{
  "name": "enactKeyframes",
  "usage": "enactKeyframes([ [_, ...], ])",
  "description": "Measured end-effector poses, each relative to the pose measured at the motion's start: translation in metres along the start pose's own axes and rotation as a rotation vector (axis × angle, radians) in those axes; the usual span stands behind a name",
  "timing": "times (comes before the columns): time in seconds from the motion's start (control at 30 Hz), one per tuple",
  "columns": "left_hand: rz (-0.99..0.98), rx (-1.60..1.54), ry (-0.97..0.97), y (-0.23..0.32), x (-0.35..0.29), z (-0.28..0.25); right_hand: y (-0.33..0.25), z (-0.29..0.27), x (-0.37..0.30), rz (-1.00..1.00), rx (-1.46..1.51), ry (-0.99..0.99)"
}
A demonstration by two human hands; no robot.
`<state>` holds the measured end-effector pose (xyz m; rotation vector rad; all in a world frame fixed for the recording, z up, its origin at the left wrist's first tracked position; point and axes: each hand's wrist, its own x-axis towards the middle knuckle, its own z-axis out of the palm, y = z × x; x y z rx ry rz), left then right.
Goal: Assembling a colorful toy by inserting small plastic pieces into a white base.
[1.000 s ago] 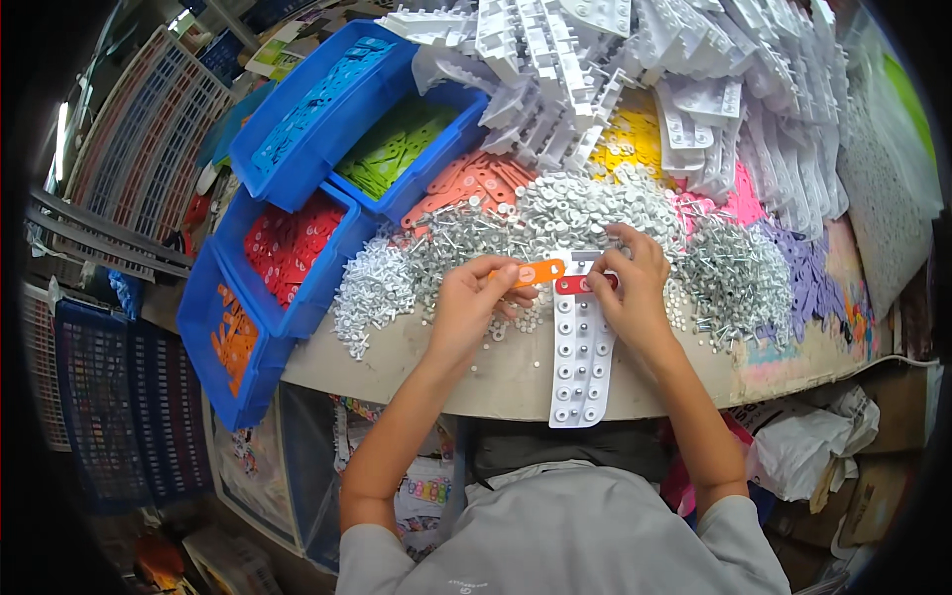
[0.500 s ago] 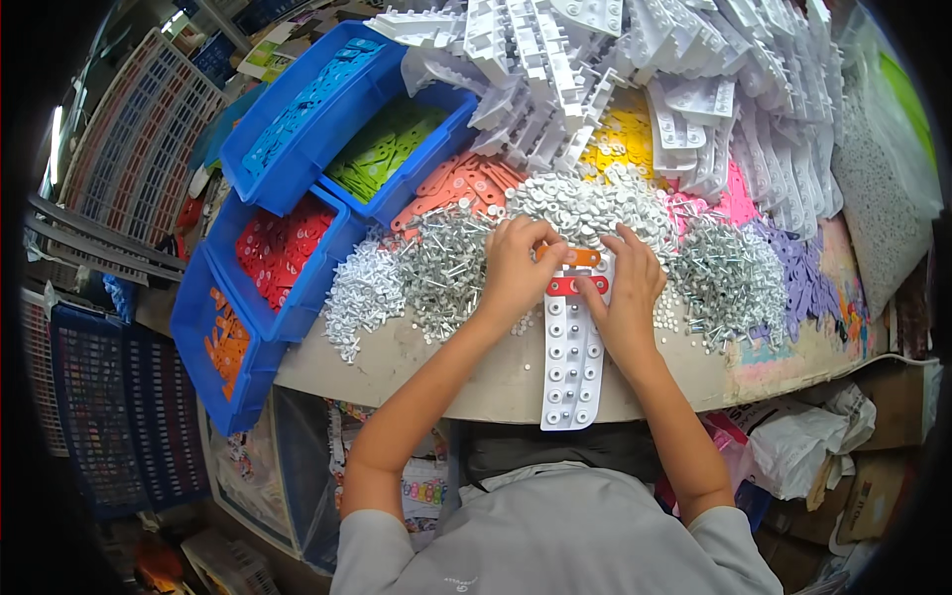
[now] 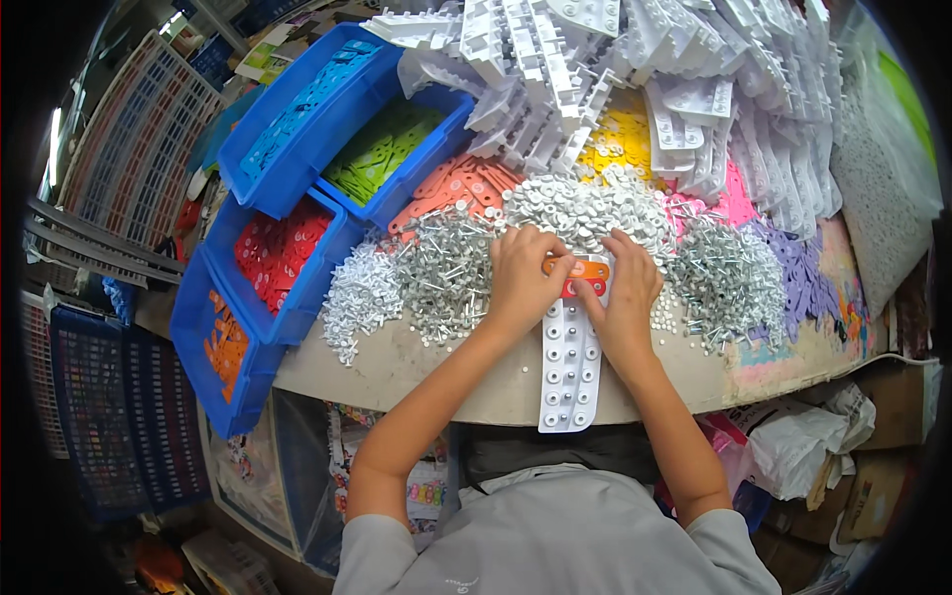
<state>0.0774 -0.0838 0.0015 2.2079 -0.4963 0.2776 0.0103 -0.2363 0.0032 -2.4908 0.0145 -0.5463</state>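
Note:
A long white plastic strip [image 3: 570,382] with rows of round sockets and small metal pins lies on the table in front of me. Across its far end sits an orange plastic link [image 3: 593,270] with rounded ends. Just nearer, a red link [image 3: 598,287] is partly hidden by my thumbs and the orange one. My left hand [image 3: 526,278] is closed, its thumb and fingers pinching the left end of the orange link. My right hand [image 3: 629,288] grips the white strip's far right side, thumb over the links and fingers along the edge.
Piles of metal pins [image 3: 446,268], white caps [image 3: 585,208] and purple links [image 3: 798,283] ring the work spot. Blue bins [image 3: 342,233] of coloured links stand at left. White moulded parts [image 3: 540,69] are stacked high behind; a clear bag [image 3: 878,188] stands at right.
The orange link has shifted nearer to me, close against the red one, which is now more covered. My left hand has moved slightly right and nearer; my right hand stays almost in place.

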Motion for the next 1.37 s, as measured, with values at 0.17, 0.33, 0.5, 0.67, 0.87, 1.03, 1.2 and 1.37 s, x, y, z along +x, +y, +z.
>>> enactKeyframes([
  [0.17, 0.017, 0.061, -0.042, 0.005, 0.001, -0.002, 0.002, -0.001, 0.0, 0.0, -0.015, -0.002],
  [0.33, 0.05, 0.067, -0.005, 0.005, 0.001, -0.003, -0.004, 0.0, 0.001, 0.0, -0.024, -0.006],
  [0.5, 0.243, 0.095, 0.198, 0.002, 0.017, -0.038, -0.002, -0.003, 0.0, -0.049, -0.04, 0.016],
  [0.67, 0.275, 0.337, 0.556, -0.053, 0.092, -0.184, -0.021, -0.013, 0.012, -0.144, -0.069, 0.012],
  [0.87, -0.528, 0.479, 0.205, -0.187, 0.14, -0.326, -0.104, 0.008, 0.075, -0.531, 0.176, -0.036],
  [1.03, -0.58, 0.479, -0.174, -0.242, 0.159, -0.337, -0.156, 0.081, 0.156, -0.672, 0.239, -0.175],
  [1.2, -0.498, 0.242, -0.191, -0.236, 0.166, -0.324, -0.172, 0.182, 0.226, -0.515, 0.14, -0.409],
  [1.37, -0.479, 0.309, -0.275, -0.237, 0.167, -0.33, -0.19, 0.244, 0.237, -0.45, -0.228, -0.484],
])
